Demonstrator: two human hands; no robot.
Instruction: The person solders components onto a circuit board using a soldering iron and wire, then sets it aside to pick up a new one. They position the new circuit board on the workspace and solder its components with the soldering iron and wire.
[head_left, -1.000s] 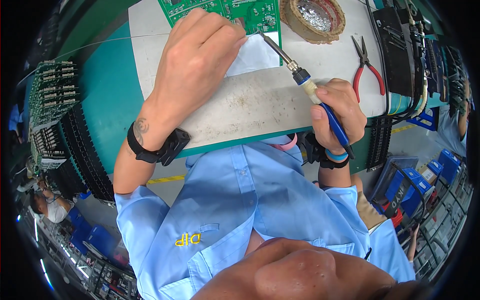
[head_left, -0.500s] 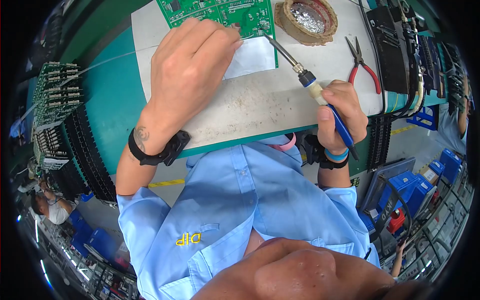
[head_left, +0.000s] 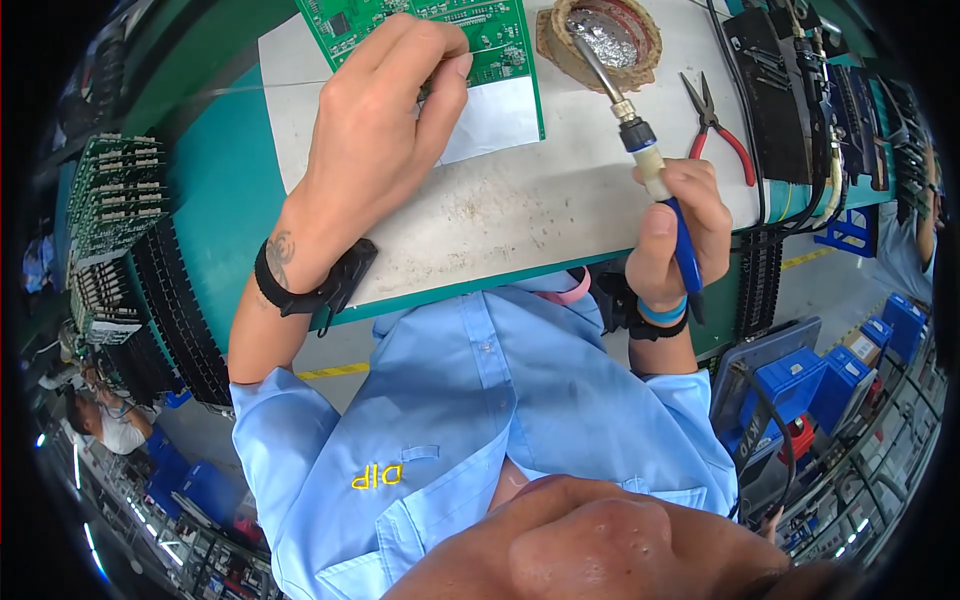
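My right hand (head_left: 685, 225) grips a soldering iron (head_left: 640, 150) with a blue handle, its metal tip over the round brown dish (head_left: 545, 50). Crumpled silvery bits (head_left: 612, 38) lie inside that dish. My left hand (head_left: 380, 130) is closed in a pinch above the green circuit board (head_left: 510, 65), near the board's middle. A thin solder wire (head_left: 290, 86) runs into it from the left, and a short end pokes out past the fingertips. White paper (head_left: 495, 118) covers the near part of the board. My left fingers hide some of the board's parts.
Red-handled pliers (head_left: 708, 125) lie right of the dish, beside a black tool holder (head_left: 768, 90) and cables. Stacked circuit boards (head_left: 118, 185) stand at the left. Blue bins (head_left: 790, 385) sit at the lower right. Another person (head_left: 115, 425) is at the far left.
The soldering iron's tip has moved from the board, right and away from me, to over the dish. My left hand has shifted slightly away from me, still pinching the wire. The board moved slightly left.
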